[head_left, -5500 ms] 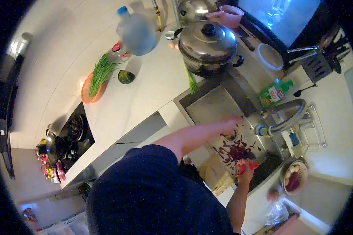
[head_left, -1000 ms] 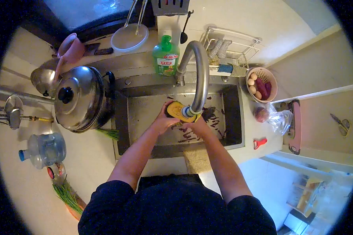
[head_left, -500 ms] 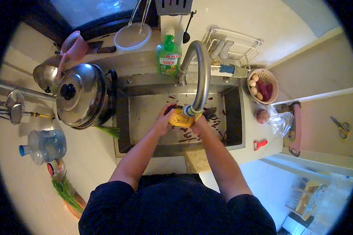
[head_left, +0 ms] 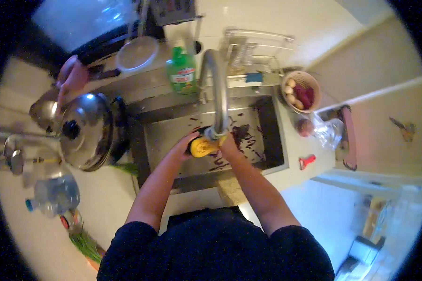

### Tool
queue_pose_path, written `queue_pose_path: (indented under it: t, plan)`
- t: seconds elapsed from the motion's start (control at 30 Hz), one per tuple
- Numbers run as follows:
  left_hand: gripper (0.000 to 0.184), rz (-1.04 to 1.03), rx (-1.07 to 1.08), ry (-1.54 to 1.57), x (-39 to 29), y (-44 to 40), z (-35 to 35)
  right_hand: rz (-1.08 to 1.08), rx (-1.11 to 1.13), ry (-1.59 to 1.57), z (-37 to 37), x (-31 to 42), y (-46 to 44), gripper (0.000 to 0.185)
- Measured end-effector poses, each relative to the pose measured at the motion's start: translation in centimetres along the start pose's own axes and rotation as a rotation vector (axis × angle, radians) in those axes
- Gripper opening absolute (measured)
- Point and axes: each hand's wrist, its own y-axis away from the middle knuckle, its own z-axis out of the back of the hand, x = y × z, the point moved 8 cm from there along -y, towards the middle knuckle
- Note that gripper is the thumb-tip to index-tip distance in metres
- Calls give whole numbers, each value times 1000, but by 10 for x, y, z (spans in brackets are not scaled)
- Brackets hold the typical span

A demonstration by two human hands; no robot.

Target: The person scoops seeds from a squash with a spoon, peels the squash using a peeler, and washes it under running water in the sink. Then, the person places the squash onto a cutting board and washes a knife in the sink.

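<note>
Over the sink (head_left: 166, 161), my left hand (head_left: 186, 144) is closed round one side of a piece of pumpkin (head_left: 202, 147), with yellow flesh and dark rind. My right hand (head_left: 229, 147) grips its other side. The curved metal faucet (head_left: 221, 93) hangs directly above and hides part of the pumpkin. Whether water is running cannot be made out. Dark reddish peelings (head_left: 241, 136) are scattered over the sink floor, to the right of and below the hands.
A lidded steel pot (head_left: 86, 133) stands left of the sink. Behind are a green detergent bottle (head_left: 182, 75) and a wire rack (head_left: 262, 35). At right sit a basket (head_left: 290, 105) of eggs and purple roots, a plastic bag (head_left: 327, 131) and a red peeler (head_left: 307, 162). A cloth (head_left: 232, 189) lies on the front edge.
The head view has shifted and turned slightly, blurring the picture. Between my hands the pumpkin piece has tilted, showing more of its yellow face toward me. Both hands keep their hold.
</note>
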Motion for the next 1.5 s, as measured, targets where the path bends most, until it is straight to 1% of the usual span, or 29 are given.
queue_pose_path:
  t: [0.03,0.1,0.13,0.17,0.27,0.3,0.37,0.4,0.43,0.5,0.57,0.67,0.73,0.77,0.83,0.9,0.97,1.03,1.07,1.1,1.13,1.17,1.2,1.3,1.37,1.4,1.5]
  plan:
    - [36,45,53,164,8,-13,-7,165,-108,-43,23,-29,-14,38]
    - [35,26,110,166,15,-34,-15,160,-273,-151,64,-58,-3,36]
    - [34,10,131,171,10,-32,-33,-9,-326,-228,72,-52,19,35]
    - [35,-3,14,198,8,-28,-41,-176,-371,-309,80,-52,38,33]
    - [36,-66,100,280,1,-27,-76,-129,-412,-312,116,-57,85,31]
    - [38,-33,290,266,14,-58,-67,-126,-456,-275,130,-57,101,29]
    - [38,138,329,389,39,-79,-59,-82,-507,-224,157,-64,127,27]
    - [40,-42,384,73,52,-104,-28,-47,-512,-214,168,-72,135,26]
    - [41,-232,389,-236,66,-126,2,-62,-522,-233,176,-77,142,26]
    - [46,-518,381,-606,72,-124,13,-105,-529,-277,184,-86,154,24]
    - [48,-509,339,-341,56,-111,-8,-117,-503,-285,181,-83,160,22]
    - [45,-733,256,-627,56,-132,15,-65,-474,-215,187,-84,159,21]
    - [45,-570,146,-513,53,-127,10,-62,-486,-201,194,-79,162,21]
    - [46,-344,47,-301,62,-124,9,-75,-507,-167,200,-76,163,20]
    - [49,23,-213,-148,55,-86,-22,-71,-520,-127,215,-73,166,20]
    - [46,16,-270,-265,60,-91,-5,-53,-525,-112,230,-71,172,19]
    - [40,-33,-254,-136,63,-74,-12,-45,-515,-100,241,-69,174,19]
    - [37,-117,-323,-9,31,-13,-60,-49,-540,-99,255,-69,180,20]
    - [37,-212,-294,-68,28,-7,-56,-46,-526,-63,259,-68,180,21]
    - [38,-309,-266,-125,27,0,-51,18,-500,27,264,-67,177,21]
    - [39,-236,-260,-11,39,-2,-40,80,-469,117,268,-65,172,22]
    - [41,-163,-259,102,51,-5,-29,142,-452,357,270,-56,164,21]
    - [43,-92,-260,217,62,-5,-22,199,-454,373,267,-40,156,21]
    - [47,-87,-214,294,72,15,-32,344,-434,400,253,27,115,22]
    - [49,-88,-301,288,81,23,-17,402,-396,439,242,77,84,21]
    - [50,-89,-346,286,86,27,-10,427,-379,407,236,99,72,21]
    - [54,-164,-213,456,86,51,-21,521,-349,352,229,133,32,24]
